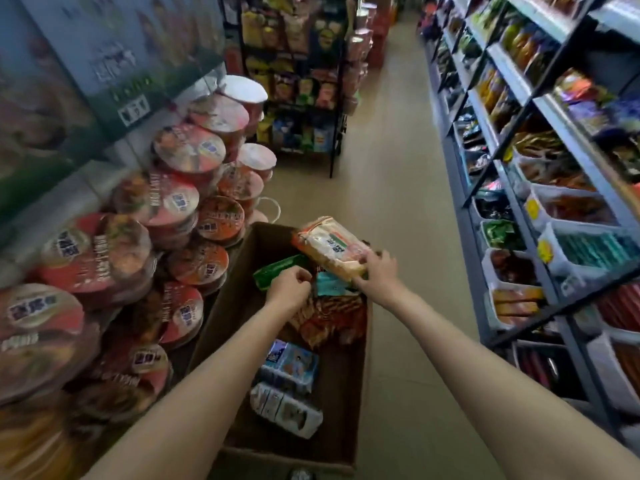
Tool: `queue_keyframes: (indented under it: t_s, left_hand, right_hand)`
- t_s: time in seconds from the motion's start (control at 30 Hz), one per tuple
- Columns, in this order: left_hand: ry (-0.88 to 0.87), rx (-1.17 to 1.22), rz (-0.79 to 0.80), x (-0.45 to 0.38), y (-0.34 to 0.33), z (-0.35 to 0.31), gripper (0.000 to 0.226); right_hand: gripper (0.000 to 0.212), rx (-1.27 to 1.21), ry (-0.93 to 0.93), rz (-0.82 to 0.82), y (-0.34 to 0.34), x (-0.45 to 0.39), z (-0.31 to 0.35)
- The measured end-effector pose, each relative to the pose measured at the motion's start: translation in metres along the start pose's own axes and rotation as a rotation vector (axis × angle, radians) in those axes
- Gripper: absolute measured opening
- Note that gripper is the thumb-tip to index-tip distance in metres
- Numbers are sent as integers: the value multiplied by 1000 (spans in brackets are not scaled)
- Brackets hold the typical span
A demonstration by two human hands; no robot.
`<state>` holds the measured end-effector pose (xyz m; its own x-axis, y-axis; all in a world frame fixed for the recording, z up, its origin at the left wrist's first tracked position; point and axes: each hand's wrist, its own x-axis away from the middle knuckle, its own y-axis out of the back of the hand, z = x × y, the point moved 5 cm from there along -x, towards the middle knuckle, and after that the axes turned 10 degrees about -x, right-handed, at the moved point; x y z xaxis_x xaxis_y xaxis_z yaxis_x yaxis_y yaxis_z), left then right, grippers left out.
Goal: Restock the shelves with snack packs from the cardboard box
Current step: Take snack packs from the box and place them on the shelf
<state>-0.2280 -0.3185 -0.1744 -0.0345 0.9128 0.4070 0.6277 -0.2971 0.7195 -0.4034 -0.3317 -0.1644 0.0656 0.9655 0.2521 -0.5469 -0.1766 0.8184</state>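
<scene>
An open cardboard box [221,327] stands on the aisle floor below me. My right hand [377,271] grips a large pale orange-and-white snack pack [330,245] over the box's far end. My left hand [289,287] hovers over the box with its fingers curled, just in front of a green pack [277,268]; whether it holds anything I cannot tell. Inside the box lie a teal pack [329,284], red-orange packs [329,318], a blue pack [294,363] and a white pack [285,408].
Stacked red instant-noodle bowls [145,244] crowd the left side against the box. A dark wire rack of snack bags [298,81] stands behind them. Blue-grey shelves [540,209] with bins of snacks run along the right. The tan aisle floor [398,150] stretches ahead.
</scene>
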Motion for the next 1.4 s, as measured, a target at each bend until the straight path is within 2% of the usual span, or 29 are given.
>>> queue_keyframes:
  t_s: [0.07,0.17,0.23,0.27,0.33,0.4,0.53,0.57,0.6,0.7,0.73,0.77,0.83,0.9,0.97,1.03,1.1,1.17,1.23,1.3,1.4]
  left_hand:
    - [-12,-83,107,-16,-2,23,20]
    - [-21,-346,383,-21,-3,53,22]
    - [7,-300,484,-24,1,64,22]
    - [31,-157,477,-27,5,62,24]
    - [90,133,394,-36,12,47,26]
    - [132,285,313,-48,15,21,29]
    - [126,398,393,-49,-5,-52,48]
    - [102,422,432,-43,-12,-74,47]
    - [59,433,472,-35,-19,-96,46]
    - [-86,471,507,-13,-43,-159,67]
    - [-134,497,489,-3,-48,-180,61]
    - [-189,520,467,7,-52,-201,49]
    - [-323,548,474,34,-57,-247,33]
    - [-505,539,591,62,-65,-292,24]
    - [-682,478,742,102,-76,-338,25]
    - [-818,389,850,145,-89,-381,35]
    - [-896,317,928,187,-108,-421,56]
    - [-969,253,971,231,-133,-456,68]
    - [-1043,264,987,276,-157,-488,48]
    - [-1075,319,977,318,-185,-513,20]
    - [-1175,285,971,377,-228,-538,29]
  right_hand:
    - [77,20,-61,12,-15,-35,8]
    - [119,96,-225,177,-38,-66,6]
    - [130,94,-311,241,-51,-78,-3]
    - [132,83,-332,249,-54,-79,-7]
    - [127,87,-353,230,-53,-78,-16]
    - [113,10,-342,226,-42,-71,-19]
    - [38,-566,-268,258,-3,-44,-19]
    - [36,-622,-248,272,9,-32,-20]
    - [44,-619,-217,258,22,-21,-23]
    - [68,-426,-87,110,78,11,-47]
    - [69,-416,-62,55,104,26,-54]
    - [69,-508,-62,16,131,42,-66]
    - [72,-863,-70,-59,188,82,-93]
    - [78,-1094,-104,-281,245,127,-136]
    - [77,-1123,-163,-426,289,179,-180]
    - [54,-1090,-180,-419,320,232,-211]
    - [30,-1061,-163,-410,344,280,-234]
    - [33,-1006,-135,-472,365,325,-254]
    - [39,-883,-152,-630,383,367,-274]
    - [33,-749,-206,-840,398,412,-291]
    - [30,-549,-271,-1133,410,479,-311]
